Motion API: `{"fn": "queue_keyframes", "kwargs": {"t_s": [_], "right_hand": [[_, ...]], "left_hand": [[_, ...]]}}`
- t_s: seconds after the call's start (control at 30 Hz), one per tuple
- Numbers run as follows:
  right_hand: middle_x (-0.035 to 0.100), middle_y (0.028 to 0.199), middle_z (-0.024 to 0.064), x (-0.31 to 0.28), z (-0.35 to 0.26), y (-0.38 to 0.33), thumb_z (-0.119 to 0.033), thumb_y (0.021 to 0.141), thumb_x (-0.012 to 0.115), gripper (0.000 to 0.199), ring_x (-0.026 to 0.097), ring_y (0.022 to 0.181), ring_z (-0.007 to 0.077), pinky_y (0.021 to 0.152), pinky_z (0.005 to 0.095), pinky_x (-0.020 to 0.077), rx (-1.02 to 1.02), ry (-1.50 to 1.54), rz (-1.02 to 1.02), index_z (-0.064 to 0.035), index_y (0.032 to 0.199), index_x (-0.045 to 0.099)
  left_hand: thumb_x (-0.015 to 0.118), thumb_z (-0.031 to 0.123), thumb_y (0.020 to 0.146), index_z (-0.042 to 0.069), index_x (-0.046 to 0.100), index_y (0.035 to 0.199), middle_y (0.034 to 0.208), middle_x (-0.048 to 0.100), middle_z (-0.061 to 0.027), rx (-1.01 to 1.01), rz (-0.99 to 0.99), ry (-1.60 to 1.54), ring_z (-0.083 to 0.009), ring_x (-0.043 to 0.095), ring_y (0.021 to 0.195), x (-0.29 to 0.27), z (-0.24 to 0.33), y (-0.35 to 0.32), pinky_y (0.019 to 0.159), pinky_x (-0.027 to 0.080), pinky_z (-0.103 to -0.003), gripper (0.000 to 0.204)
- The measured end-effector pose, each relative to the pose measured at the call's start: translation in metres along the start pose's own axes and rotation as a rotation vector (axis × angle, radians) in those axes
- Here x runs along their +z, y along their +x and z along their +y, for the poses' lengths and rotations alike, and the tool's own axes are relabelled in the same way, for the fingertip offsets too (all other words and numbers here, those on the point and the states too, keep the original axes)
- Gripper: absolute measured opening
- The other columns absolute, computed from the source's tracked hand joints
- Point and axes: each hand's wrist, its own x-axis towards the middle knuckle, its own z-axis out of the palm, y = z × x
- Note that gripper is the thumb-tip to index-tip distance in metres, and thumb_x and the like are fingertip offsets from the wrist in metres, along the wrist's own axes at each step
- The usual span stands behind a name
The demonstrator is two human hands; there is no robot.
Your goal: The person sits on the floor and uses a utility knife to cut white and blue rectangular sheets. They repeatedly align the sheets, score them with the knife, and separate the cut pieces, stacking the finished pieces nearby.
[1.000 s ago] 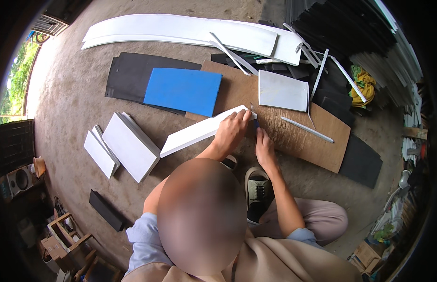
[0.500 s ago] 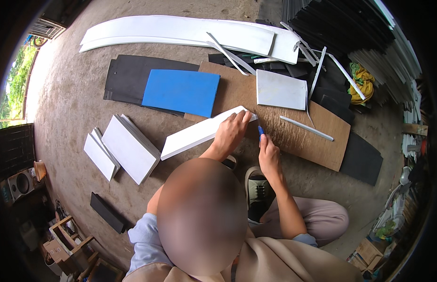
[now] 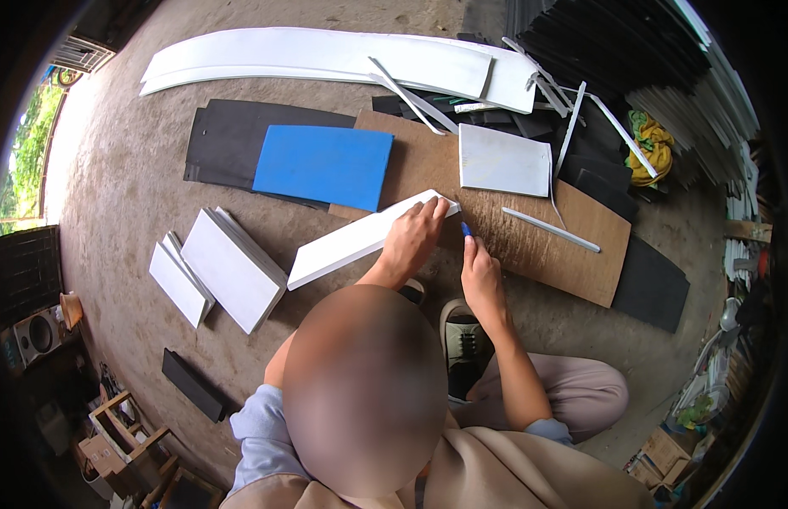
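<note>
My left hand (image 3: 413,237) presses flat on the near end of a long white foam strip (image 3: 343,248) lying across a brown board (image 3: 538,229) on the floor. My right hand (image 3: 480,270) grips a small blue-handled knife (image 3: 466,229), its tip beside the end of the strip, just right of my left fingers. My head hides the lower parts of both forearms.
A blue sheet (image 3: 324,165) lies on black sheets (image 3: 233,140) to the left. A white square panel (image 3: 502,159) and a thin white strip (image 3: 551,230) rest on the board. White cut panels (image 3: 229,267) lie at left, long white sheets (image 3: 326,59) at the back, stacked dark panels (image 3: 640,51) far right.
My right hand has pulled back slightly toward me along the strip's end with the knife. My left hand stays on the strip.
</note>
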Motion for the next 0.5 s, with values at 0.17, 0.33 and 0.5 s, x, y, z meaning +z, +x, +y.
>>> {"fn": "queue_keyframes", "kwargs": {"t_s": [0.17, 0.33, 0.5], "right_hand": [[0.055, 0.067, 0.0276, -0.001, 0.002, 0.006, -0.031, 0.093, 0.028, 0.038, 0.053, 0.070, 0.0449, 0.057, 0.0505, 0.0415, -0.002, -0.026, -0.022, 0.0009, 0.083, 0.046], [0.054, 0.064, 0.0268, -0.008, 0.008, -0.020, -0.029, 0.093, 0.030, 0.035, 0.053, 0.067, 0.0442, 0.053, 0.0497, 0.0414, 0.022, 0.011, -0.026, 0.0006, 0.083, 0.046], [0.054, 0.064, 0.0271, -0.005, 0.008, -0.008, -0.029, 0.093, 0.031, 0.035, 0.053, 0.067, 0.0442, 0.053, 0.0506, 0.0412, 0.003, -0.005, -0.020, 0.0004, 0.083, 0.047]], "left_hand": [[0.051, 0.002, 0.070, 0.000, 0.044, 0.106, 0.092, 0.055, -0.0101, 0.073, 0.039, 0.070, -0.0227, 0.057, 0.084, 0.009, 0.001, -0.009, 0.065, 0.050, -0.030, 0.037], [0.052, 0.005, 0.070, -0.002, 0.045, 0.105, 0.096, 0.054, -0.0112, 0.064, 0.014, 0.093, -0.0224, 0.057, 0.084, 0.007, 0.000, -0.008, 0.068, 0.050, -0.029, 0.036], [0.050, 0.009, 0.074, -0.003, 0.047, 0.101, 0.102, 0.054, -0.0129, 0.031, -0.034, 0.137, -0.0214, 0.055, 0.087, 0.006, 0.003, -0.006, 0.072, 0.049, -0.028, 0.029]]}}
